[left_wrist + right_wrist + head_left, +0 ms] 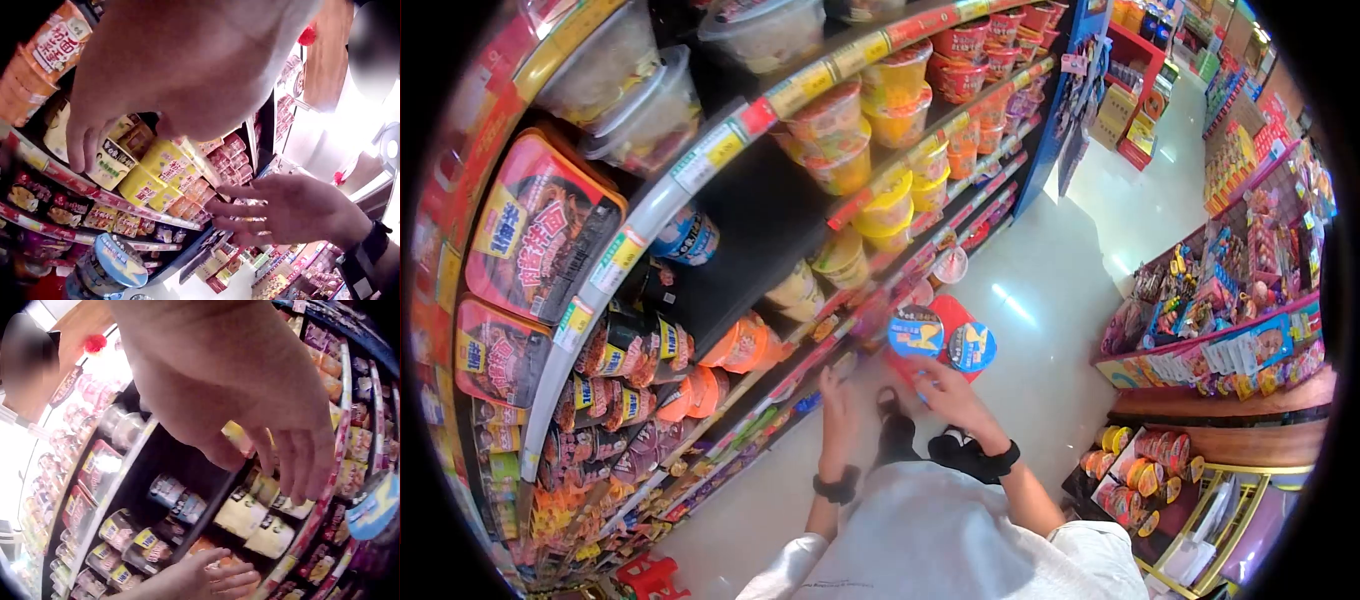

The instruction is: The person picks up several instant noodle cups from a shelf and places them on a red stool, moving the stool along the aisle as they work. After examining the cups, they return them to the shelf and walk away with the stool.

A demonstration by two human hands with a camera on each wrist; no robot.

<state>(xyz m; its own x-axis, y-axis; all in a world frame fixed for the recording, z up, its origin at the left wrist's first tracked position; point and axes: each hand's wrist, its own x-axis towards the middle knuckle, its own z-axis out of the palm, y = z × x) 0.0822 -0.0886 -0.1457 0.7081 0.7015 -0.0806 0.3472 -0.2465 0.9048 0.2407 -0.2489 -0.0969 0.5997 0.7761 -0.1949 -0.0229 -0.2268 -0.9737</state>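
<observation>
Two cups with blue lids, one on the left (915, 332) and one on the right (972, 347), stand on a red surface (945, 308) beyond the hands. My right hand (955, 397) is just in front of them, fingers extended and holding nothing; whether it touches a cup is unclear. Empty too, my left hand (837, 405) is raised beside the lower shelves. Blue-lidded cups (119, 262) show low in the left wrist view, below my left hand (181, 69). In the right wrist view, my right hand (250, 394) has its fingers loosely spread, left of a blue-lidded cup (373, 509).
Shelves of noodle cups run along the left, with blue cups (687, 236) on a dark shelf and orange bowls (745, 342) below. On the right are a snack display (1240, 290) and more cups (1145, 475). A red stool (652, 578) is at the lower left.
</observation>
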